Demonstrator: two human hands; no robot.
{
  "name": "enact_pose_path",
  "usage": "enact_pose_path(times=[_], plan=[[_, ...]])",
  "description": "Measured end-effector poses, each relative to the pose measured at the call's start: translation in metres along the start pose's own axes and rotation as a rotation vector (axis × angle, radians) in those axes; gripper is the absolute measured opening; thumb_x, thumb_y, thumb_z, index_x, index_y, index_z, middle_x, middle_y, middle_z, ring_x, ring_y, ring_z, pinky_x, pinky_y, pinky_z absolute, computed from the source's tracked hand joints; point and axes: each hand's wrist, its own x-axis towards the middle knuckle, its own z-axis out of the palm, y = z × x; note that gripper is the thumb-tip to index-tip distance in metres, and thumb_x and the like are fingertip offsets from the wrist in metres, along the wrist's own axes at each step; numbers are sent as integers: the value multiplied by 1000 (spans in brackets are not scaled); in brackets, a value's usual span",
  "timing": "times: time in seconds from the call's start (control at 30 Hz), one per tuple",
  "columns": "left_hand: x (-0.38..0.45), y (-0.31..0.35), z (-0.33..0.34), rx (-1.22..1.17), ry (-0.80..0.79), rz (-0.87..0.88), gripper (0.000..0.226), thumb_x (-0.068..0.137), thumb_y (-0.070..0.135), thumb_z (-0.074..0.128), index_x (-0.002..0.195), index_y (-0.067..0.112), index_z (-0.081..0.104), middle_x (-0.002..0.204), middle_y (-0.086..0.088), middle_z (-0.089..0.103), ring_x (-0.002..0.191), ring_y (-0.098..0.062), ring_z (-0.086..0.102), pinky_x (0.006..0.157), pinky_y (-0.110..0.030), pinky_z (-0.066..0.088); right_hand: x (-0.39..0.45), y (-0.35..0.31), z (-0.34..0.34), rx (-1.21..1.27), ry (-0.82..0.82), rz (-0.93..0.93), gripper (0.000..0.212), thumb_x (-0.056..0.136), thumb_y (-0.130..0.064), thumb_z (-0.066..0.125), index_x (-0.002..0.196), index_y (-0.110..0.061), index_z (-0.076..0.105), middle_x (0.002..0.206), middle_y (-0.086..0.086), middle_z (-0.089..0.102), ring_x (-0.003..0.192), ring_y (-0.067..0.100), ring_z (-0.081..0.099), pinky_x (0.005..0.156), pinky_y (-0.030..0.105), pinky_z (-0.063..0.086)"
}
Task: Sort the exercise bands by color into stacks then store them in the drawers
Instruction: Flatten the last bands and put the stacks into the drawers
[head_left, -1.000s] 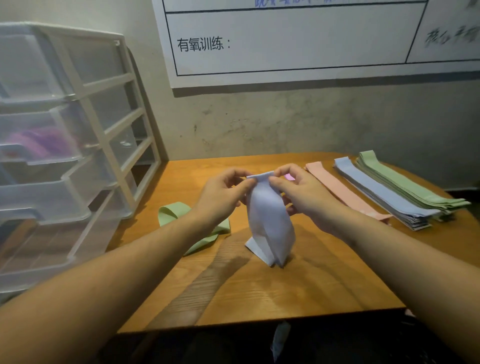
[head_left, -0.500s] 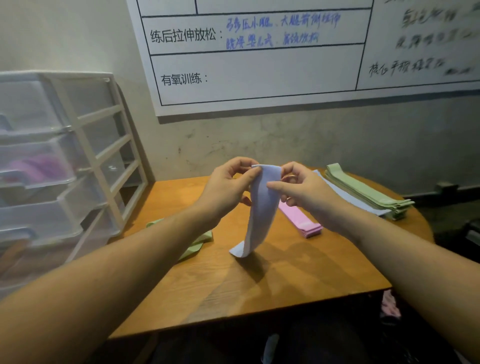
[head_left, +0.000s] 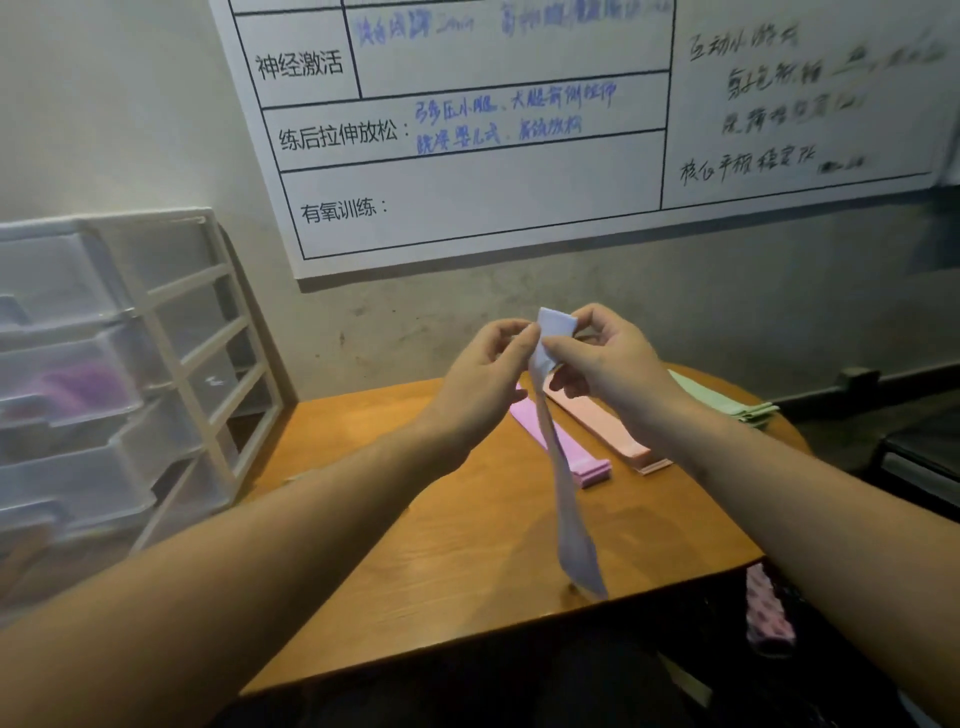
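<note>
A pale blue exercise band (head_left: 569, 512) hangs down long over the wooden table (head_left: 426, 582). My left hand (head_left: 480, 382) pinches its top end from the left. My right hand (head_left: 602, 358) pinches the same end from the right, fingers curled round it. Behind the hanging band lie a purple band stack (head_left: 589, 470) and a pink band stack (head_left: 608, 428) on the table. A green band stack (head_left: 727, 402) shows at the table's far right, partly hidden by my right forearm. The blue stack is hidden.
A white-framed unit of clear plastic drawers (head_left: 104, 395) stands left of the table; one drawer holds purple bands (head_left: 72, 387). A whiteboard with writing (head_left: 519, 130) hangs on the wall behind. A dark object (head_left: 919, 467) sits right of the table.
Both hands rose higher with the blue band, which now hangs stretched out long instead of bunched. The view tilted upward; the loose green band at the left is out of sight.
</note>
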Motion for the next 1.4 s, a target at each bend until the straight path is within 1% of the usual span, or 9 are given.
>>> enact_pose_path(times=[0.2,0.3,0.5,0.63,0.87,1.0,1.2,1.33,1.4], plan=[[2,7,22,-183,-14,-44,35,106,39,46,121,12,62,92,5,72,89,-7,68,82,-26,53,-5,3,-9,87,-56,44,27,104,-22,51,116,-8,71,100,14,75,90,19,71,72,29,58],[9,0,22,-184,51,-84,27,108,25,43,119,10,62,102,-5,72,95,-13,69,84,-25,56,-7,9,-18,56,-151,55,29,106,-23,47,122,-19,70,108,5,76,102,16,72,83,32,61],[23,-2,33,-225,170,-218,19,108,29,42,112,22,59,111,-10,66,103,-21,64,90,-36,54,-4,23,-27,-20,131,-3,10,100,-12,56,106,-13,63,71,-3,68,61,9,60,57,26,52],[30,2,38,-329,128,-226,28,109,28,38,132,17,50,119,-12,69,112,-28,66,99,-48,54,-7,40,-33,-38,86,125,10,103,-24,52,109,-19,58,87,1,68,73,9,64,66,28,53],[50,-1,58,-630,89,-333,39,110,28,30,138,6,46,124,-13,69,110,-25,69,84,-39,59,-10,69,-48,-124,-26,197,16,101,-36,54,113,-27,60,105,-6,66,101,12,64,78,29,51],[63,-7,74,-726,106,-397,35,108,26,36,125,3,57,121,-15,69,104,-24,70,76,-36,59,-11,80,-58,-139,-18,214,15,99,-38,59,106,-25,61,99,-9,64,90,5,61,66,21,45],[105,-23,98,-802,235,-422,37,105,11,35,136,1,52,120,-12,65,86,-21,67,66,-33,54,-14,102,-88,-191,38,228,20,99,-31,61,83,-19,61,69,-17,60,66,-3,53,61,18,40],[140,-40,109,-750,320,-462,30,100,5,35,121,2,57,97,-10,63,80,-22,62,70,-31,53,-5,117,-107,-281,85,332,11,96,-24,55,102,-21,64,72,2,54,69,11,51,62,28,40],[161,-50,113,-738,341,-478,29,99,3,34,116,1,58,105,-13,64,91,-27,64,83,-37,55,6,122,-116,-321,110,370,18,97,-22,52,111,-26,61,77,3,57,72,13,52,66,30,46]])
